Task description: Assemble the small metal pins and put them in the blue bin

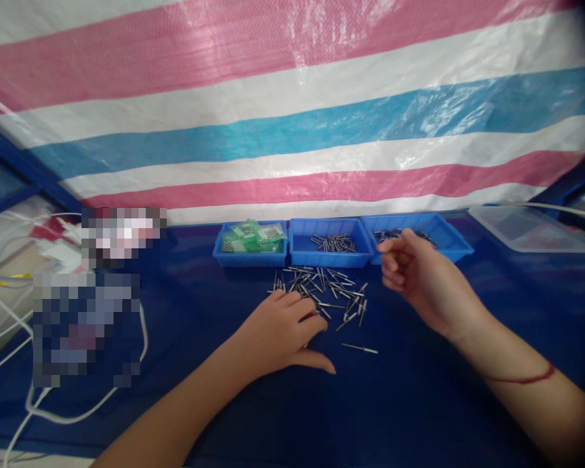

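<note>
Two hands (pixel 283 328) (pixel 416 279) over scattered metal pins (pixel 322 289), blue bins (pixel 329 244) behind.

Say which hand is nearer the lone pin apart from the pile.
Left. The left hand lies just left of the lone pin, thumb close; the right hand is farther off, at the rightmost bin.

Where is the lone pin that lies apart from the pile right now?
In the head view the lone pin lies on the blue table, just right of the left hand and nearer the camera than the pile.
</note>
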A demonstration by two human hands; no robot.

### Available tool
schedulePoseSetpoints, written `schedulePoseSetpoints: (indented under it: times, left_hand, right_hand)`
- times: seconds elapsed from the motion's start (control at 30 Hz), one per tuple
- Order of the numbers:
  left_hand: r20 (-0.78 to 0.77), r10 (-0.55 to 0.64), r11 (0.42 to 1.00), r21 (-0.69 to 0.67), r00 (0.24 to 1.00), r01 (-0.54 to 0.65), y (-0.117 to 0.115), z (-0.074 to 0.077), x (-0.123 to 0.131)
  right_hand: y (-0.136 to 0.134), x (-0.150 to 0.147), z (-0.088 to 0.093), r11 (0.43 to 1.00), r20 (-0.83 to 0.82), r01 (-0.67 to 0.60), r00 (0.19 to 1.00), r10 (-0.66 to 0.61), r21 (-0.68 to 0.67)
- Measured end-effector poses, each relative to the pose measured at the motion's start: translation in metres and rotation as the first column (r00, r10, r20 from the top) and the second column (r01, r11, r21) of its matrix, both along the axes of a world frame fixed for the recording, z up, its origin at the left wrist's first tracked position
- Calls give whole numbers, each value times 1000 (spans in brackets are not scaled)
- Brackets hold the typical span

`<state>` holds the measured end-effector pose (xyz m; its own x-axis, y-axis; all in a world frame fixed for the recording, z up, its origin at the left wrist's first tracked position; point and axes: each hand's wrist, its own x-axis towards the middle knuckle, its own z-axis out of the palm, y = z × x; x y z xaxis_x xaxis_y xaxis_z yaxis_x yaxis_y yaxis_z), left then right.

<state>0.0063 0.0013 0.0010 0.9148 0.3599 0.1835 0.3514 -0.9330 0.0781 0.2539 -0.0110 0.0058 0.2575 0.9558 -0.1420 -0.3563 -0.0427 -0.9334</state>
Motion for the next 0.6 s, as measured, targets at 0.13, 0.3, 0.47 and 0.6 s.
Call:
schedulePoseSetpoints:
  times: [0.13, 0.3, 0.47, 0.6]
  left_hand:
    - [-112, 19, 1000, -17, 994, -22, 1, 11, -10]
    - [-171, 16, 997, -71, 985, -29, 0, 11, -11]
    - [-187, 34, 997, -67, 982, -47, -2, 7, -9]
    - [-185, 56, 997, -32, 981, -63, -2, 3, -8]
  right_hand:
    - [-8, -15, -3, 992, 88, -114, 989, 118, -44]
    - [-14, -26, -3, 982, 233, -185, 953, 191, -49]
    - [-17, -32, -3, 968, 372, -242, 895, 246, -59]
    - [-18, -34, -4, 958, 465, -281, 842, 274, -56]
